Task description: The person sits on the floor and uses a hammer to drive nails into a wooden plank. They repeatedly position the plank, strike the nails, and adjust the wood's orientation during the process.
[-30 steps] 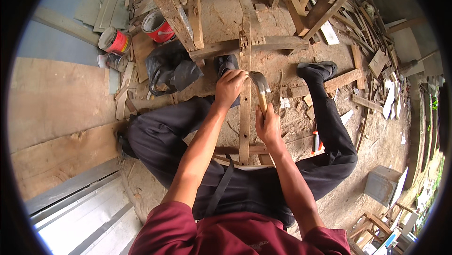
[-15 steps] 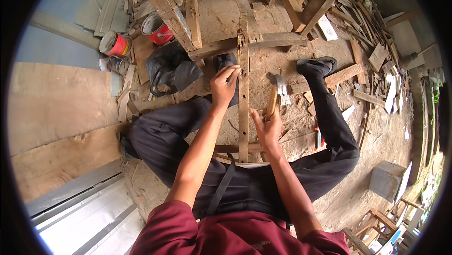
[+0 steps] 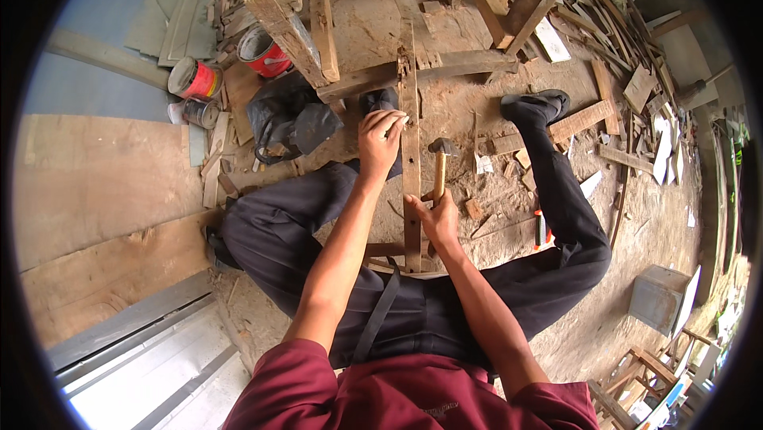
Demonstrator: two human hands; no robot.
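Right hand (image 3: 433, 219) fingers closed round the hammer (image 3: 439, 168), head pointing away; left hand (image 3: 380, 140) pinches the upright slat (image 3: 411, 184)

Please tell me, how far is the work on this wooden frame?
Done: the wooden frame already stands joined. In hand: the left hand steadies the upright slat, while the right hand grips a hammer. Left: I cannot tell whether any nail is in.

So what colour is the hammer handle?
The hammer handle is light yellowish wood, with a dark metal head; the head view shows it.
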